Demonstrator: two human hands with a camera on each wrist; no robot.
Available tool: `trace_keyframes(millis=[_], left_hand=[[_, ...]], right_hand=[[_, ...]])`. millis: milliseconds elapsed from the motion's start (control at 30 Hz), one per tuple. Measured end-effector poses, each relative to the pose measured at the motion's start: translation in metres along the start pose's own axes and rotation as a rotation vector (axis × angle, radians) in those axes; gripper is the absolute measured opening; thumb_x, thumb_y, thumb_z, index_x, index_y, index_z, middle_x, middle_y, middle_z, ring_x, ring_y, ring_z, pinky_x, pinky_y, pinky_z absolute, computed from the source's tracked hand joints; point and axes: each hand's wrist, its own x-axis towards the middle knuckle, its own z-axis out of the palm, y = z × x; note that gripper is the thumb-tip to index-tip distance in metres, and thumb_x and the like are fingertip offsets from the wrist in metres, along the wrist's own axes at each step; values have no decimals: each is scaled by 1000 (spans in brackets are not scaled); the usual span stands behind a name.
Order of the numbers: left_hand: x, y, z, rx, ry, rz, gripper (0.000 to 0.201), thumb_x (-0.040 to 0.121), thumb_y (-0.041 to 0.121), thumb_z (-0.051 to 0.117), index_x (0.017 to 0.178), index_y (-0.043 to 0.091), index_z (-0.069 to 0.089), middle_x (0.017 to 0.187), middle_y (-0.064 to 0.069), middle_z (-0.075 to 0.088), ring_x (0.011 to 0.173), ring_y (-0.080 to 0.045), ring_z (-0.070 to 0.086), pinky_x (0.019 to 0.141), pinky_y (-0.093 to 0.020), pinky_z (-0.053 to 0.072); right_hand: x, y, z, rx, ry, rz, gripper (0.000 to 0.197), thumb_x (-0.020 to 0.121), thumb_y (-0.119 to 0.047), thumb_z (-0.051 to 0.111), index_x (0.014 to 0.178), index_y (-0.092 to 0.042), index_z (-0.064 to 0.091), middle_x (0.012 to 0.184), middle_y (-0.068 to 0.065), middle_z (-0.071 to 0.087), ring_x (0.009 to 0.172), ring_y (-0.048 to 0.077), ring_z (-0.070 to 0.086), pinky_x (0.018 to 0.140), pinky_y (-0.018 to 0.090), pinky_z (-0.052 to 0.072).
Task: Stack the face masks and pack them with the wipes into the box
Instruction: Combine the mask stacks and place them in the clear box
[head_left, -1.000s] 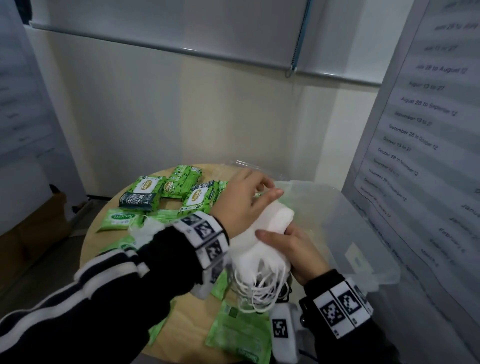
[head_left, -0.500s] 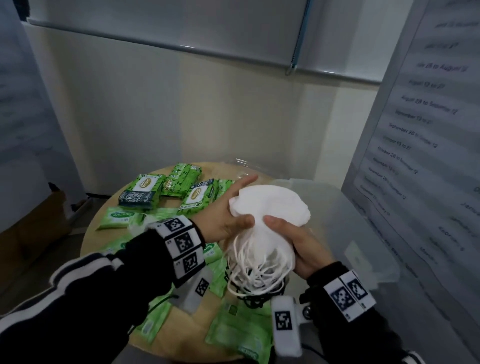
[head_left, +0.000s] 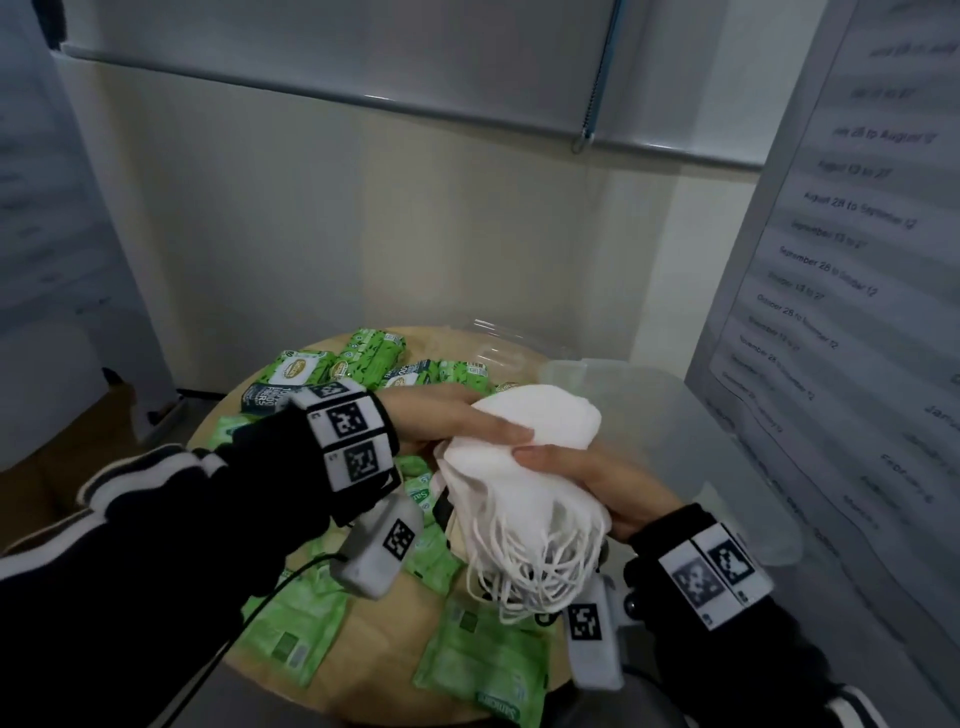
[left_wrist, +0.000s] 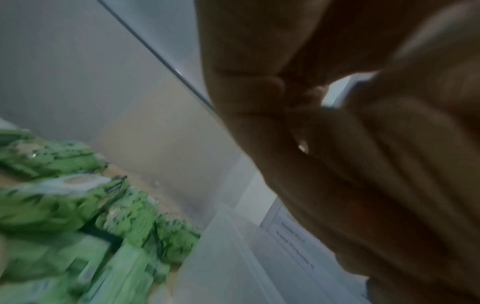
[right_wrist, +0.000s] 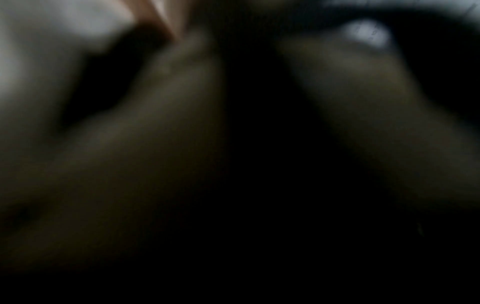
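While both hands clasp it above the round table (head_left: 395, 623), the stack of white face masks (head_left: 524, 467) hangs ear loops down, left hand (head_left: 447, 421) and right hand (head_left: 597, 483) curled round it. Green wipes packs (head_left: 483, 670), some apparently marked "Saniсare", lie below; the clear box (head_left: 727, 467) stands beside a dated schedule sheet (head_left: 857, 218) reading "August 28 to September 12".

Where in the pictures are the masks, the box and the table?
masks (head_left: 524, 467): head view, white middle of the stack.
box (head_left: 675, 415): head view, clear wall at right.
table (head_left: 395, 618): head view, bare wood between wipe packs.
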Motion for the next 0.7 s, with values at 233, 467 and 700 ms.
trace_keyframes(millis=[233, 467, 700], left_hand=[[5, -18, -7, -121, 52, -136, 57, 62, 21, 79, 109, -4, 62, 106, -20, 68, 87, -30, 63, 70, -32, 53], [4, -25, -16, -390, 243, -95, 29, 69, 21, 72, 92, 3, 68, 80, -12, 68, 56, -19, 61, 51, -23, 51], [14, -31, 7, -397, 372, -59, 27, 83, 20, 66, 107, 7, 64, 81, -7, 71, 57, -15, 67, 47, -21, 49]], right_hand=[[11, 12, -2, -7, 102, 158, 61, 73, -23, 70, 126, 1, 55, 120, 23, 63, 104, 34, 63, 87, 39, 54], [5, 22, -7, -61, 84, 183, 43, 71, -24, 69, 108, -2, 65, 102, 14, 72, 87, 23, 70, 79, 30, 55], [12, 23, 5, 31, 320, 144, 24, 93, -16, 48, 99, -2, 67, 93, 15, 70, 69, 21, 67, 72, 30, 54]])
